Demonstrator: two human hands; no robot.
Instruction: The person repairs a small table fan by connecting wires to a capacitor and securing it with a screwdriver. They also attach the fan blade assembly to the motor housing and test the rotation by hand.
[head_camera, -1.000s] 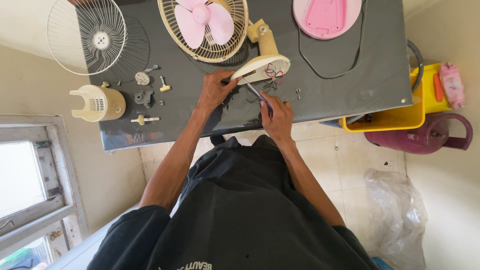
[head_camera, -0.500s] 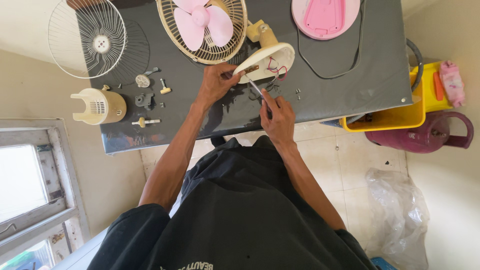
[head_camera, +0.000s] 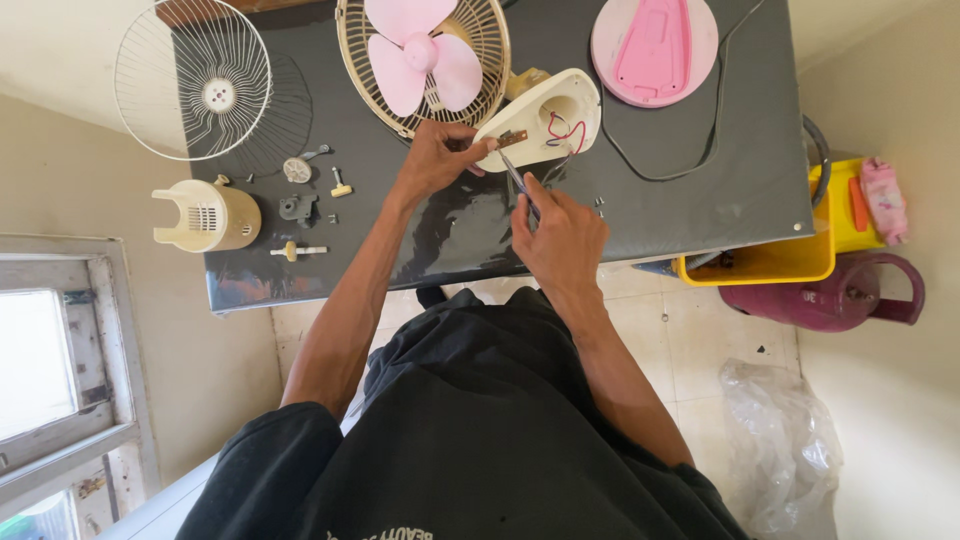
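Note:
On a dark table (head_camera: 680, 205) lies a cream fan housing (head_camera: 545, 115) with red and dark wires showing inside. My left hand (head_camera: 435, 160) grips the housing's near edge by a small brown part. My right hand (head_camera: 560, 235) holds a thin metal tool (head_camera: 515, 175), a screwdriver or tweezers, whose tip points into the housing. Behind the housing sits a cream fan guard with a pink blade (head_camera: 420, 60).
A loose wire front guard (head_camera: 195, 80) hangs over the table's far left corner. A cream motor cover (head_camera: 205, 215) and small screws and parts (head_camera: 300, 205) lie at left. A pink fan base (head_camera: 655, 50) with its cord is at back right. Yellow bin (head_camera: 770, 262), maroon jug (head_camera: 830, 295), plastic bag (head_camera: 785, 450) on the floor.
The housing has tilted so its open inside faces up more. My right hand has brought the tool tip closer to it. My left hand still holds the housing's edge.

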